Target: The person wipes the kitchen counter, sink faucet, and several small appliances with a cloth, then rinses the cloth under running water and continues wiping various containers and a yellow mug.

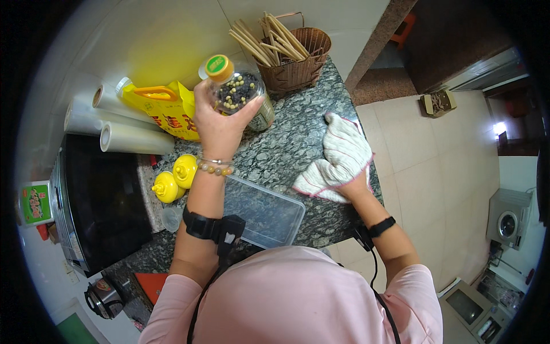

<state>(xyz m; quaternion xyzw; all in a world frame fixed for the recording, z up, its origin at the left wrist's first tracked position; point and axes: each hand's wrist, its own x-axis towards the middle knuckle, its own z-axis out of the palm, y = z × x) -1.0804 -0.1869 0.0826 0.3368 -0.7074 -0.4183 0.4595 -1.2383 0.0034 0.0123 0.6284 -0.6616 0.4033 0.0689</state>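
Observation:
My left hand [221, 122] grips a clear plastic bottle [240, 92] with a yellow cap, green on top. Inside it are black and pale bean-like pieces. My thumb lies along its near side, and the fingers behind are partly hidden. Over on the right, my right hand [354, 187] presses a white cloth [348, 148] with pink edging onto the dark speckled stone counter [296, 146]. The cloth covers most of that hand, close to the counter's right edge. Between my forearms lies a clear plastic lid or shallow box [268, 210].
A brown woven basket [296, 71] of wooden sticks stands behind the bottle. Leftward are a yellow packet [172, 116], plastic film rolls [137, 137], two yellow squeeze-bottle tops [184, 171], a small clear cup [172, 219] and a black-fronted appliance [107, 198]. Tiled floor [421, 159] lies past the counter edge.

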